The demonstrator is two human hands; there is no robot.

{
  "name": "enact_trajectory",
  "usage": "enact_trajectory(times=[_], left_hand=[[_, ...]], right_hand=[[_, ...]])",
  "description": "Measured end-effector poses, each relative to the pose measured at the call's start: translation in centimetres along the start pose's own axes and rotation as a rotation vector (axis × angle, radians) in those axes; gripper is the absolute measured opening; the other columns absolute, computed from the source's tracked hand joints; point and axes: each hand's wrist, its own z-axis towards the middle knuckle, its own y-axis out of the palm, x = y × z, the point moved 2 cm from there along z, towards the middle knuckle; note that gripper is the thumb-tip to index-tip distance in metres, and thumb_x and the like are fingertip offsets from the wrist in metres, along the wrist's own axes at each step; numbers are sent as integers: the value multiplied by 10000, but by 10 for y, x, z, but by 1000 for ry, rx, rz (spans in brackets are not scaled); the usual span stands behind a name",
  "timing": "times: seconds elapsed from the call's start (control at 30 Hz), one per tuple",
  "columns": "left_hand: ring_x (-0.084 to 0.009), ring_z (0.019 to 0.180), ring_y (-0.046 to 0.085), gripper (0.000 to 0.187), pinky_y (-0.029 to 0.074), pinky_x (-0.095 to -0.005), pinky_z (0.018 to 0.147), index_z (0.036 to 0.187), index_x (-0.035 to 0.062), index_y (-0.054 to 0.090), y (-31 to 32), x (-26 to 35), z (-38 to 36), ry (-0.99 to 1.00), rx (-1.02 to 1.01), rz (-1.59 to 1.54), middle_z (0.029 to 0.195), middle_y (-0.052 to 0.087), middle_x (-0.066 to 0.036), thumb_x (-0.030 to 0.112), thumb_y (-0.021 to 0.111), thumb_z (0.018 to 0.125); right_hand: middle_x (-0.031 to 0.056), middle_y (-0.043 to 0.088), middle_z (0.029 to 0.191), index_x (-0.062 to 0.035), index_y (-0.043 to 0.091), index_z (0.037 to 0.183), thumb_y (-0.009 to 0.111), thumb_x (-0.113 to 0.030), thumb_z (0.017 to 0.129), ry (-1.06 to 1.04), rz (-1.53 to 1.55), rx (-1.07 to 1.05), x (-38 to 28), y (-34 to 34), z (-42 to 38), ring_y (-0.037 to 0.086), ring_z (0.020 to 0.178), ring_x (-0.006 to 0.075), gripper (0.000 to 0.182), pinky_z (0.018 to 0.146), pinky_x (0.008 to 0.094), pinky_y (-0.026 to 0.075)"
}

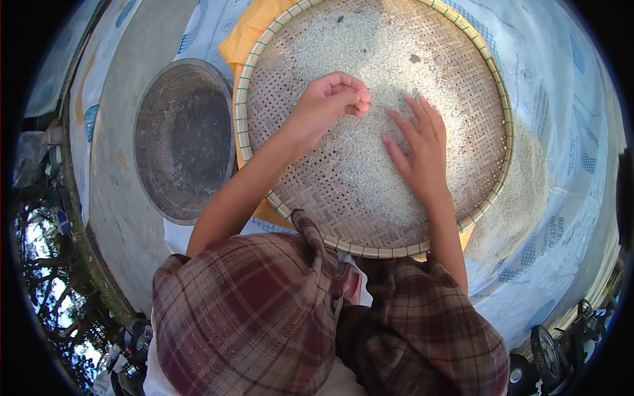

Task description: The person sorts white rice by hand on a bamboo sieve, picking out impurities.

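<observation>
A round woven bamboo tray (310, 191) with a green-stitched rim lies in front of me, rice grains (376, 165) spread across its middle. Over the tray's centre left, my left hand (333, 105) is closed, its thumb and fingertips pinched together; whatever is between them is too small to make out. My right hand (422, 148) is open above the rice on the right, fingers spread and pointing away from me. A dark clump (415, 59) and a small dark bit (340, 20) lie among the grains toward the far side.
A dark, worn metal basin (188, 138) stands left of the tray on the concrete. Yellow sacking (247, 43) shows beneath the tray. White printed sheets (561, 178) cover the ground, with more grain (522, 198) heaped at the right. Motorbike parts (548, 356) appear at lower right.
</observation>
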Motion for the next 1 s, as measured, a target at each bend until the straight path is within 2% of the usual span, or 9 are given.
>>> enact_trajectory(times=[0.07,0.13,0.23,0.43,0.57,0.63,0.73,0.87,1.0], left_hand=[[-126,764,583,105,467,-263,724,930,14,587,-1,1,0,-13,-20,105,887,616,-65,92,568,862],[-145,766,577,57,461,-284,707,862,41,617,10,14,-5,321,-56,1037,857,589,-67,78,583,835],[-177,794,556,36,451,-303,711,810,60,631,11,7,-3,655,-59,1258,836,548,-54,80,614,785],[-215,826,530,89,440,-309,740,811,63,614,12,8,-2,878,-79,1563,845,535,-43,56,627,723],[-187,814,553,38,449,-295,747,804,54,598,11,16,-10,747,7,1220,860,566,-45,40,596,769],[-150,801,576,42,461,-283,752,795,40,586,6,13,-11,80,-43,257,884,595,-58,48,559,827],[-134,802,589,91,468,-267,754,836,16,599,1,1,-12,-11,-141,-61,879,612,-71,77,539,867],[-127,769,590,109,473,-257,694,874,-4,625,1,-2,-10,-70,-160,-50,844,615,-50,91,576,850],[-121,688,587,130,471,-269,599,887,1,648,10,3,-15,68,-119,773,804,608,-48,102,621,810]], right_hand=[[123,473,1275,-114,619,1097,632,-230,793,-3,1,-9,-1,-1,0,362,1256,306,326,1049,467,236],[125,473,1276,-120,625,1094,632,-229,794,-4,2,-16,0,-1,0,356,1261,305,319,1050,466,233],[123,479,1268,-124,631,1088,630,-226,796,-11,4,-13,0,1,0,356,1261,303,309,1051,465,231],[114,500,1238,-103,641,1027,641,-207,787,-3,3,11,1,2,-1,376,1247,296,261,1045,467,246],[107,510,1218,-86,635,992,663,-175,764,-20,41,55,-1,2,-1,407,1218,302,246,1022,467,281],[105,512,1212,-82,633,987,668,-166,758,3,58,79,-1,2,1,416,1208,305,246,1013,467,292],[104,515,1206,-79,630,998,666,-164,759,11,63,98,-3,2,3,417,1204,310,256,1003,465,301],[98,519,1199,-86,644,957,662,-157,761,50,39,89,-3,2,7,401,1216,303,209,1018,466,273],[93,521,1195,-101,657,897,657,-153,763,70,9,48,0,2,9,389,1227,296,144,1036,472,240]])
